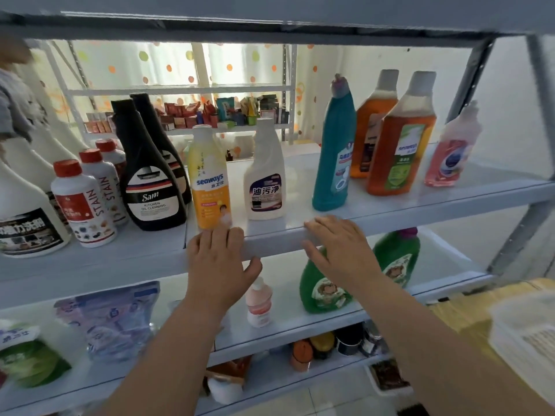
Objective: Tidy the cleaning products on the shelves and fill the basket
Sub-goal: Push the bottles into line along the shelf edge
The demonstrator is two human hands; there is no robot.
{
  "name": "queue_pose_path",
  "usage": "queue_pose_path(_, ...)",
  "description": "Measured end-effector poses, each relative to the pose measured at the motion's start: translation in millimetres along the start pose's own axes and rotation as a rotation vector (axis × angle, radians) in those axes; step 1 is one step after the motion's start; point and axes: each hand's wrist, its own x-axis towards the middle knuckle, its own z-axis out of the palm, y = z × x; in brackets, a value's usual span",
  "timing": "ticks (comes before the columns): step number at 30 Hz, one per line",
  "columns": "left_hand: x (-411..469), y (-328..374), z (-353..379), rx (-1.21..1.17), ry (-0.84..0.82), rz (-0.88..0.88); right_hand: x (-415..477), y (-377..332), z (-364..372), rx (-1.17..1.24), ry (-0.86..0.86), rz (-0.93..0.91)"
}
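At shelf edge (276, 240): left grip (219, 259) released, just below yellow bottle (210, 181); right grip (339, 250) released, near white bottle (265, 181).

I log my left hand (220, 259) and right hand (339, 247), fingers straight, at the shelf's front edge (279, 240). Standing behind: yellow seaways bottle (210, 178), white bottle (265, 178), teal bottle (332, 154).

Polka-dot curtain (240, 64) behind a far white rack (180, 89) of small boxes (183, 115).
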Motion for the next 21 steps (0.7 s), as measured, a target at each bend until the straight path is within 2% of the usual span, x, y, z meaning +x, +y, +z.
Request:
queue_pose_path(2,3,14,-6,-0.04,-0.012,-0.036,-1,30,-9,-0.018,0.012,0.033)
queue_pose_path(5,13,49,-9,-0.203,-0.016,0.043,7,79,-17,-0.039,0.011,0.074)
queue_pose_path(8,35,97,-10,-0.296,-0.14,0.053,20,121,-16,0.015,0.062,0.124)
queue_pose_path(11,69,138,-6,-0.446,-0.272,-0.163,26,141,-4,0.035,0.129,0.133)
queue_pose_path(14,110,161,6,-0.541,-0.27,-0.398,25,143,10,0.044,0.216,0.098)
queue_pose_path(16,132,170,14,-0.722,-0.265,-0.526,24,146,12,0.043,0.248,0.077)
queue_pose_path(18,144,176,21,-0.847,-0.229,-0.569,24,150,13,0.043,0.257,0.055)
queue_pose_path(21,148,182,27,-0.824,-0.183,-0.579,27,152,13,0.051,0.251,0.04)
